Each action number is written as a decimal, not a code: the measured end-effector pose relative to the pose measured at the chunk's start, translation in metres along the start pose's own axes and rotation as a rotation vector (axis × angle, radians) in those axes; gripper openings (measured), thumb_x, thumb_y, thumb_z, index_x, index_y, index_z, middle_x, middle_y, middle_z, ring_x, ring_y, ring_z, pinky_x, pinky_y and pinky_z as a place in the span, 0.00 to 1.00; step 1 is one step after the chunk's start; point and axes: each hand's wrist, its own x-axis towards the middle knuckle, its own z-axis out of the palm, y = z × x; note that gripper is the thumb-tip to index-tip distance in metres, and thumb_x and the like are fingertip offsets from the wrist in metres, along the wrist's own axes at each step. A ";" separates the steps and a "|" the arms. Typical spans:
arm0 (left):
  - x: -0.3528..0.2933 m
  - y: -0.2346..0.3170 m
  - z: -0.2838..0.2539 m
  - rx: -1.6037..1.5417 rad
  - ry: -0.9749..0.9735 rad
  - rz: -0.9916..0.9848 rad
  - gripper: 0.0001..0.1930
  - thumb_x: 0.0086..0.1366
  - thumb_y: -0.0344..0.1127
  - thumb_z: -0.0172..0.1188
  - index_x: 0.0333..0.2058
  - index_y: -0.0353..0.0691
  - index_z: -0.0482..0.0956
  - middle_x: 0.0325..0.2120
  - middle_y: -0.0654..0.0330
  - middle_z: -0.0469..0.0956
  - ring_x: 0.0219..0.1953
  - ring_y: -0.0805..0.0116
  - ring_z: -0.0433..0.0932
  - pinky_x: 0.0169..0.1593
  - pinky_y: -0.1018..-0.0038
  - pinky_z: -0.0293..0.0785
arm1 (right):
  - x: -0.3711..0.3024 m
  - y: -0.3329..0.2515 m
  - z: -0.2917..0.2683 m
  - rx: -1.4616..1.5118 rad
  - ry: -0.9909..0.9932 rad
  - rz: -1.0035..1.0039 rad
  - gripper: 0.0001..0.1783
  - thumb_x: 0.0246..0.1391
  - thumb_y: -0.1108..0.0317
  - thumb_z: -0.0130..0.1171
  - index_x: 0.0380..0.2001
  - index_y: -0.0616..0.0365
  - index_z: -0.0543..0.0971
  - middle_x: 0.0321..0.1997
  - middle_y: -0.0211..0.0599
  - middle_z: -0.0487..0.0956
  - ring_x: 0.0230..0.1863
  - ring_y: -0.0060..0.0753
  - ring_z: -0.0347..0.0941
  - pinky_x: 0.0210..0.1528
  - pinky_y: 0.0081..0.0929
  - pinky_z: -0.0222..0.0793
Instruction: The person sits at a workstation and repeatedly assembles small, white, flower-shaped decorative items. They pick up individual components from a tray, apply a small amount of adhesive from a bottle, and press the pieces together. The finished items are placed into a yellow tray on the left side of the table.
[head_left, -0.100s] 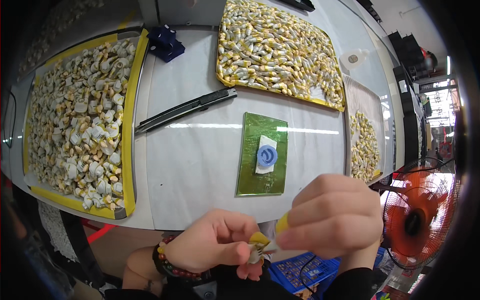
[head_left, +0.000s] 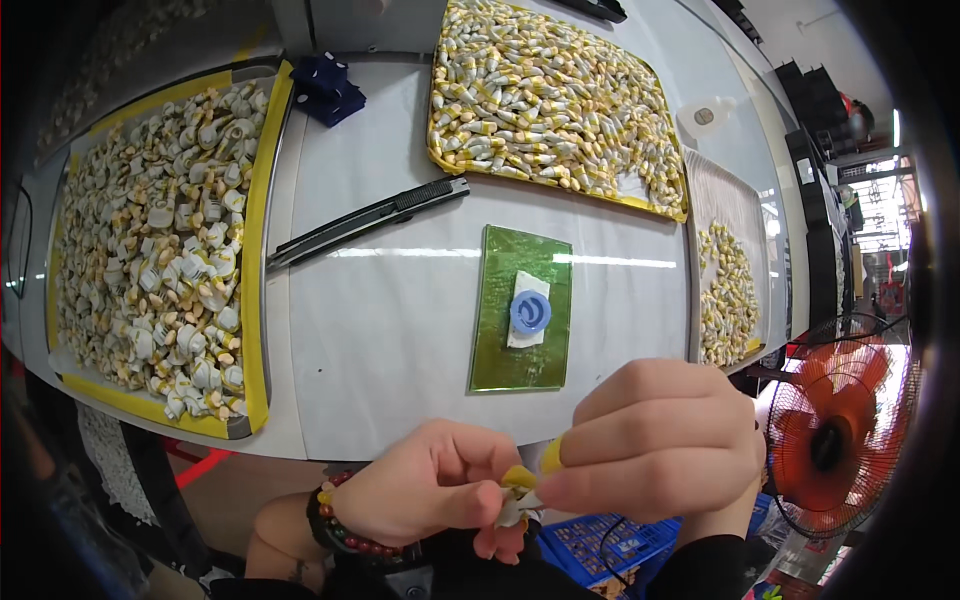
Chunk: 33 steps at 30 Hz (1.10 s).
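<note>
My left hand (head_left: 440, 480), with a beaded bracelet on its wrist, is closed in a pinch on a small white piece (head_left: 512, 512) with dark marks, low in front of the table's near edge. My right hand (head_left: 660, 435) is curled beside it, thumb and fingertips meeting at the piece's right side. Yellow coverings show at fingertips of both hands. Whether the right fingers hold a part of the piece is hidden behind them. Beyond the hands lies a green glassy plate (head_left: 500, 350), bearing a white pad (head_left: 527, 340) with a round blue cap-like part (head_left: 530, 312).
A yellow-edged tray (head_left: 258, 300) of loose white pieces stands left. Another tray (head_left: 560, 183), heaped with slim white-and-yellow pieces, lies at the back. A paler tray (head_left: 715, 185) sits right. A black utility knife (head_left: 370, 222), dark blue cloth (head_left: 327, 90), orange fan (head_left: 840, 440) and blue crate (head_left: 610, 540) surround.
My right hand has shifted slightly left, bringing its fingertips closer to the piece in my left hand. My left hand stays nearly in place.
</note>
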 end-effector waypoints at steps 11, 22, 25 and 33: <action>0.005 -0.002 0.007 -0.033 -0.018 -0.058 0.19 0.60 0.48 0.60 0.36 0.35 0.72 0.29 0.61 0.76 0.31 0.73 0.79 0.31 0.83 0.72 | -0.002 0.013 -0.009 -0.065 -0.173 -0.297 0.07 0.38 0.77 0.61 0.26 0.65 0.78 0.28 0.39 0.77 0.24 0.31 0.73 0.24 0.20 0.70; 0.007 -0.010 0.002 -0.025 -0.008 -0.090 0.20 0.60 0.48 0.60 0.38 0.35 0.72 0.30 0.63 0.75 0.30 0.78 0.77 0.35 0.84 0.73 | -0.005 0.012 -0.011 -0.079 -0.171 -0.281 0.08 0.37 0.77 0.60 0.26 0.67 0.78 0.28 0.41 0.77 0.25 0.32 0.73 0.25 0.21 0.71; 0.007 -0.009 0.003 -0.016 -0.003 -0.092 0.20 0.60 0.48 0.60 0.38 0.35 0.72 0.30 0.63 0.75 0.30 0.78 0.76 0.35 0.84 0.73 | -0.006 0.014 -0.010 -0.067 -0.158 -0.288 0.08 0.37 0.77 0.60 0.27 0.67 0.78 0.28 0.41 0.77 0.25 0.32 0.73 0.26 0.21 0.71; 0.009 -0.001 0.008 -0.020 -0.005 -0.031 0.18 0.61 0.45 0.60 0.38 0.34 0.73 0.31 0.63 0.75 0.31 0.79 0.76 0.39 0.81 0.75 | -0.012 0.012 -0.007 -0.109 -0.116 -0.229 0.09 0.39 0.77 0.60 0.29 0.66 0.78 0.28 0.40 0.77 0.24 0.32 0.73 0.26 0.21 0.72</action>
